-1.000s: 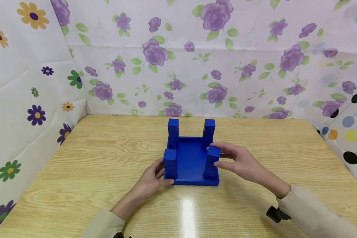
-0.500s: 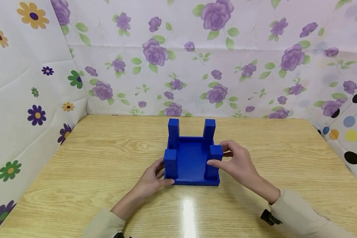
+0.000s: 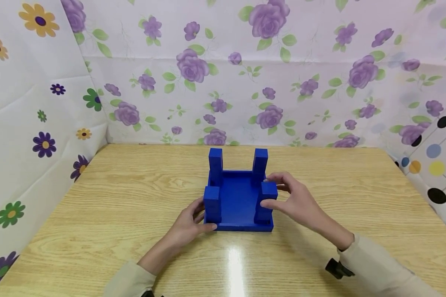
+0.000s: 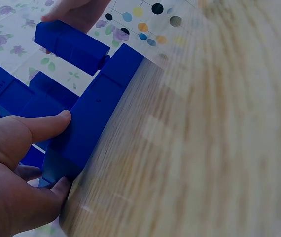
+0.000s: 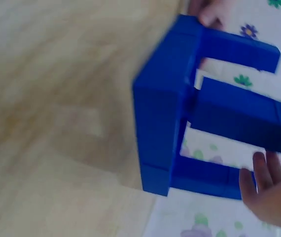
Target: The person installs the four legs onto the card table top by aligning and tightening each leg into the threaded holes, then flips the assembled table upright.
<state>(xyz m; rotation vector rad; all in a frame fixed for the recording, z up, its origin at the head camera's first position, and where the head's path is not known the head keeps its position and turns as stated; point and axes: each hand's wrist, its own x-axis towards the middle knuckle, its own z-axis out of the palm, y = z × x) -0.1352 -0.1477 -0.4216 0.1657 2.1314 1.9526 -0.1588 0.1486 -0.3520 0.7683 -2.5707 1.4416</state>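
A blue square tray-like base (image 3: 239,200) with a raised rim lies on the table, a thick blue square post standing at each corner, like a small upturned table. My left hand (image 3: 183,225) grips its near left corner, thumb on the front rim, beside the near left post (image 3: 212,206). With thumb and fingers, my right hand (image 3: 299,204) holds the near right post (image 3: 263,215), which leans slightly right. A narrow gap shows at that post's foot in the left wrist view. The far left post (image 3: 216,165) and far right post (image 3: 260,163) stand upright, untouched.
The wood-grain table (image 3: 141,173) extends around the base on all sides. Behind it hangs a cloth with purple roses (image 3: 223,82). Another flowered cloth (image 3: 41,115) borders the left, and a dotted one (image 3: 436,165) the right.
My right hand has shifted its grip, the thumb moving from the near right post's right side onto its front. That post has turned and its top moved slightly right. The left hand stays put.
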